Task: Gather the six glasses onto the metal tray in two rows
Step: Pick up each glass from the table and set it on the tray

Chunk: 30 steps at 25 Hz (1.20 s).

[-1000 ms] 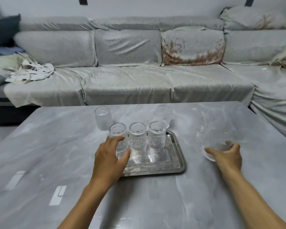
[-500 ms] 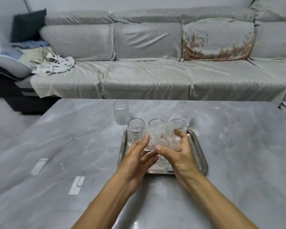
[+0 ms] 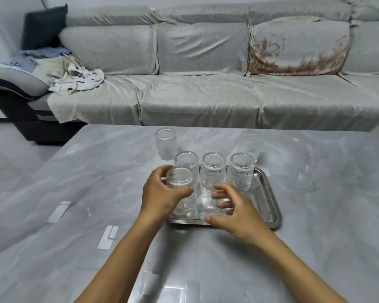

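On the grey marbled table [image 3: 74, 193], the metal tray [image 3: 269, 206] carries three ribbed glasses in its far row [image 3: 213, 169]. The left hand [image 3: 160, 195] wraps around a fourth glass [image 3: 181, 186] at the tray's near left corner, in front of the leftmost of the three. The right hand [image 3: 234, 209] hovers just beside it, fingers spread and holding nothing. Two more glasses, a left one [image 3: 165, 143] and a right one [image 3: 248, 145], stand on the table beyond the tray.

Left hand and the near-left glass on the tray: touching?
Touching. The head view shows the left hand wrapped around the near-left glass, thumb across its front and fingers behind, on the metal tray.
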### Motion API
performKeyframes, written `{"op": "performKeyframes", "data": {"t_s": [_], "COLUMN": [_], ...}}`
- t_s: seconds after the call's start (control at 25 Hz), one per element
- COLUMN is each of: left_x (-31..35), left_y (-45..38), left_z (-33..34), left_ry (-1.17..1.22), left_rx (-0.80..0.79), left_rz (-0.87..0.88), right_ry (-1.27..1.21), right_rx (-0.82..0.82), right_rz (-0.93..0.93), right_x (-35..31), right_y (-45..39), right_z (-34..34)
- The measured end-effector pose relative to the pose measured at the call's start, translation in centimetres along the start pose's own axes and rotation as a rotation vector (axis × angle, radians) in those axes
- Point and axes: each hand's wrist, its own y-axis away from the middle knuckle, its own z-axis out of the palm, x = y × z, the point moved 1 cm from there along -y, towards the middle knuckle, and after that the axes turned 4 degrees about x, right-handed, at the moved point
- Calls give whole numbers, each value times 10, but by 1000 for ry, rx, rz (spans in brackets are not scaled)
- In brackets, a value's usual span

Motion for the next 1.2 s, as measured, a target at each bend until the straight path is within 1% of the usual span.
{"op": "performKeyframes", "data": {"t_s": [0.08, 0.16, 0.24, 0.52, 0.6, 0.64, 0.68, 0.72, 0.8, 0.88, 0.92, 0.96, 1.0, 1.08, 1.12, 1.16, 1.2], "left_x": [-6, -11, -13, -13, -11, -8, -3, 4, 14, 14, 11, 8, 5, 3, 5, 6, 6], "left_y": [0, -2, -4, -6, -3, -2, -3, -5, -14, -20, -21, -21, -22, -27, -30, -32, -33], "left_z": [3, 8, 11, 9, 9, 9, 10, 11, 14, 15, 17, 17, 18, 18, 18, 19, 18], "left_ry": [-35, -62, -90, -225, -228, -228, -243, -288, -410, -481, -500, -520, -532, -518, -501, -489, -485], "left_rx": [-2, -13, -38, -100, -114, -96, -70, -49, -41, -67, -89, -108, -116, -101, -95, -100, -109], "left_rz": [-9, 16, 52, 95, 155, 221, 316, 428, 582, 599, 583, 579, 588, 603, 597, 584, 572], "right_ry": [161, 235, 259, 340, 325, 295, 252, 203, 122, 163, 239, 350, 484, 709, 769, 798, 816], "right_rx": [-8, -17, -20, -51, -53, -41, -1, 74, 310, 558, 635, 654, 601, 361, 235, 151, 136], "right_rz": [-24, -36, -39, -51, -52, -59, -76, -105, -160, -164, -147, -119, -82, -8, 5, -3, -27], "right_x": [4, 6, 9, 12, 11, 8, 5, 1, -7, -8, -4, 2, 11, 28, 36, 43, 47], "right_y": [4, 6, 6, 5, 7, 7, 6, 2, -18, -50, -69, -89, -108, -143, -155, -163, -166], "right_z": [2, 4, 3, 12, 11, 9, 5, -1, -22, -53, -70, -86, -101, -119, -123, -124, -123]}}
